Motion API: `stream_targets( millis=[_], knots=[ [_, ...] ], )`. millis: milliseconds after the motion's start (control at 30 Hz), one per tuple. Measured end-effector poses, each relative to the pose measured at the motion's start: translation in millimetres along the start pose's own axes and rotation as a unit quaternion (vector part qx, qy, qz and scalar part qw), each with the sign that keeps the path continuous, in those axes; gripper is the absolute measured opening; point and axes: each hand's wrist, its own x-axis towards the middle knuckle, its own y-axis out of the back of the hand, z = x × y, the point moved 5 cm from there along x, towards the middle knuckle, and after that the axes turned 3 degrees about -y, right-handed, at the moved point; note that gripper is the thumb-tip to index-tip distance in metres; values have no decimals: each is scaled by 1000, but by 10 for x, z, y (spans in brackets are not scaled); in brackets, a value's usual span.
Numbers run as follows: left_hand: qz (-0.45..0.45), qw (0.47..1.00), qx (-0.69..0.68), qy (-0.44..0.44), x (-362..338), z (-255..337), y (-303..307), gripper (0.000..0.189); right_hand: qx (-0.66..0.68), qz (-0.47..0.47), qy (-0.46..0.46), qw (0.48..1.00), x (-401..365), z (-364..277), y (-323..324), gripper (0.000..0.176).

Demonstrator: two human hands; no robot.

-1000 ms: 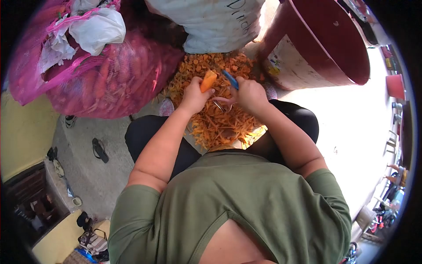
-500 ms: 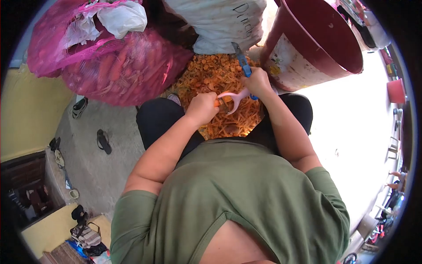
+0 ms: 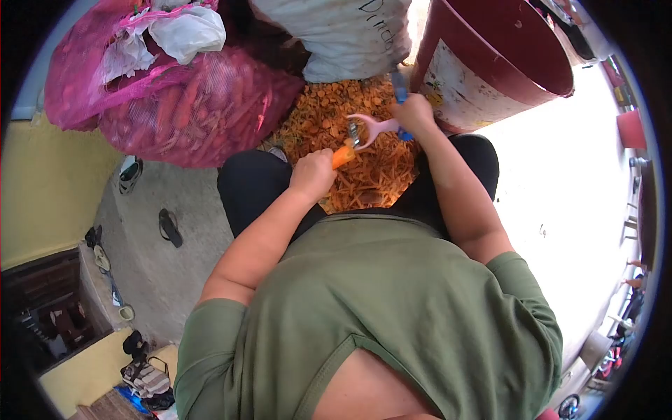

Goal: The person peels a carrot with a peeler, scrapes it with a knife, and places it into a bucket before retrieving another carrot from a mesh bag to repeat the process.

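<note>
In the head view, my left hand [image 3: 313,175] is closed around an orange carrot [image 3: 343,155], whose peeled end sticks out toward the right. A pink Y-shaped peeler [image 3: 379,128] is gripped in my right hand [image 3: 414,114], with its metal blade right at the carrot's tip. The same fist also holds a blue-handled knife [image 3: 400,87], pointing away from me and blurred. Under both hands lies a heap of carrot peelings and cut-off carrot ends [image 3: 371,171], between my knees.
A pink mesh sack of carrots [image 3: 189,112] stands at the front left. Beyond the peelings is a white sack [image 3: 336,42] with writing on it. At the front right, a large dark red bucket [image 3: 455,84] leans near my right hand. A sandal [image 3: 169,227] lies on the concrete floor.
My left hand has shifted slightly left and down, showing more of the carrot. My right hand has moved a little up, and the peeler has turned so its blade shows at the carrot's tip.
</note>
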Motion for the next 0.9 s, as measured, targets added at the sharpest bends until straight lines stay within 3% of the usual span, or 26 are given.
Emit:
stream_targets(
  millis=[67,100,200,300,367,400,500,633,700,733,800,833,900],
  knots=[
    [-2,1000,6,-1,41,-24,-46,19,-47,-30,54,997,-201,-250,-69,35],
    [-5,1000,9,0,50,-36,-66,19,-42,-46,31,998,-177,-236,-161,36],
    [34,999,-24,2,18,-59,28,19,-64,82,18,994,250,132,18,32],
    [7,999,-8,34,47,-130,47,18,-6,4,15,1000,216,-44,51,30],
    [11,999,-26,28,73,-143,43,19,7,-47,65,997,48,-180,-206,30],
    [12,999,-35,25,80,-151,33,19,-56,-10,93,994,-60,-247,-227,29],
    [25,997,-67,32,129,-172,-10,20,1,-38,23,999,141,-108,-129,28],
    [30,995,-85,32,162,-179,-3,22,-57,-7,-7,998,184,-60,-89,27],
    [27,995,-91,36,150,-188,5,23,-97,78,3,992,350,129,82,30],
    [14,989,-134,53,139,-229,-10,23,-55,76,-59,994,399,236,150,28],
    [-5,972,-221,85,152,-327,-36,24,-55,78,-2,995,378,142,125,27],
    [-37,914,-383,126,161,-385,-119,26,-56,80,27,995,342,79,125,27],
    [-96,713,-666,196,154,-385,-256,29,-45,47,26,998,257,17,104,32]
  ],
)
